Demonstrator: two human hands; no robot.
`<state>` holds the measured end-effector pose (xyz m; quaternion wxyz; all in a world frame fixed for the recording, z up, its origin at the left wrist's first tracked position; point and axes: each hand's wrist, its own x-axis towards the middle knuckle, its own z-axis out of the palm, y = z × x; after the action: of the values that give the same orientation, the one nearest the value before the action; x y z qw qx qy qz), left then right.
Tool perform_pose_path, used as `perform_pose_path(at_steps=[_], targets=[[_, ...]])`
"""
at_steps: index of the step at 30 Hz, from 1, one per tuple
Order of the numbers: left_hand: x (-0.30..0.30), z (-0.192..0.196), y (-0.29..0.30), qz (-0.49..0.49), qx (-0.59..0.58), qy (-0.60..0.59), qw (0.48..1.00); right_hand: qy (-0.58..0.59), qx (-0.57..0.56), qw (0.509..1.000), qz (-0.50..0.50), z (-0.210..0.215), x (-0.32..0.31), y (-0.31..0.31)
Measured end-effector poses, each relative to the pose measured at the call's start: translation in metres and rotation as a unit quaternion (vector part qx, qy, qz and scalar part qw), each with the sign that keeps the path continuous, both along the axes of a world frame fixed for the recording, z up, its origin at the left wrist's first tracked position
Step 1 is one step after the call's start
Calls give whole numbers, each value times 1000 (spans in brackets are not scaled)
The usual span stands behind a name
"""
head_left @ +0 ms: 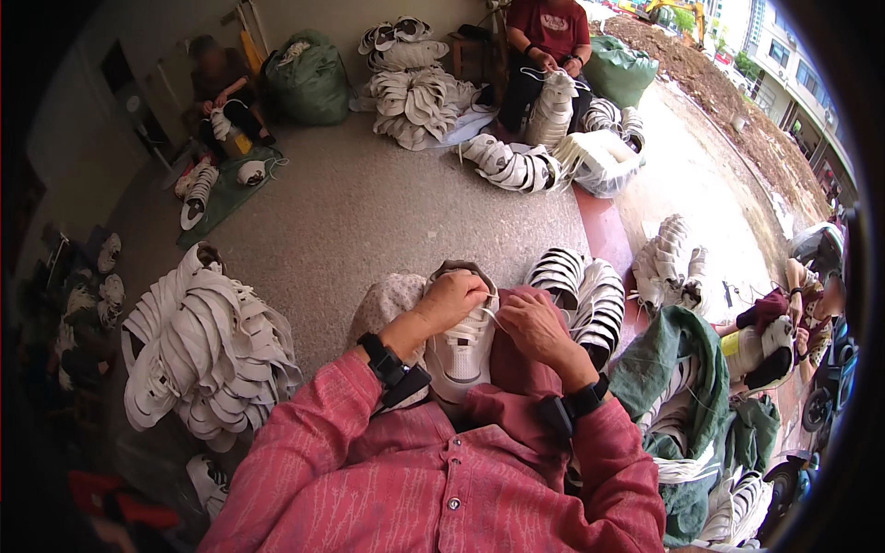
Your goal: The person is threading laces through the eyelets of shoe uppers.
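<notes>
Left hand (449,300) grips a white shoe (461,348); right hand (535,324) pinches its lace (490,318).

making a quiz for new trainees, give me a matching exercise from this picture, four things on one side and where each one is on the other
Things
1. white shoe
2. stacked pile of white shoe uppers
3. green sack
4. left hand

Places
A. far back by the wall
B. on the floor to the person's left
C. on the person's lap
D. on top of the shoe, near its laces

Pairs: 1-C, 2-B, 3-A, 4-D
</notes>
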<state>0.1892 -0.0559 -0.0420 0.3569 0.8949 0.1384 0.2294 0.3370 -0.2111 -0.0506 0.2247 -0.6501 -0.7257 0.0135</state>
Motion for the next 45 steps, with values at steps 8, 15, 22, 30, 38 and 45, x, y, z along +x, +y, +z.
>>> perform_pose_path(at_steps=[8, 15, 22, 30, 38, 45], targets=[[7, 3, 3, -8, -127, 167, 978, 217, -73, 969, 91, -10, 20, 16], [8, 2, -5, 10, -8, 144, 990, 17, -26, 995, 95, -3, 21, 21], [4, -1, -3, -15, -16, 119, 993, 349, -95, 927, 99, 11, 33, 31], [-8, -3, 0, 60, 83, -55, 993, 326, -178, 919, 133, 15, 43, 48], [-121, 44, 134, 422, 16, -218, 880, 351, -207, 905, 125, 10, 44, 46], [-168, 10, 98, 379, -152, -134, 903, 527, -190, 828, 26, 6, 37, 29]])
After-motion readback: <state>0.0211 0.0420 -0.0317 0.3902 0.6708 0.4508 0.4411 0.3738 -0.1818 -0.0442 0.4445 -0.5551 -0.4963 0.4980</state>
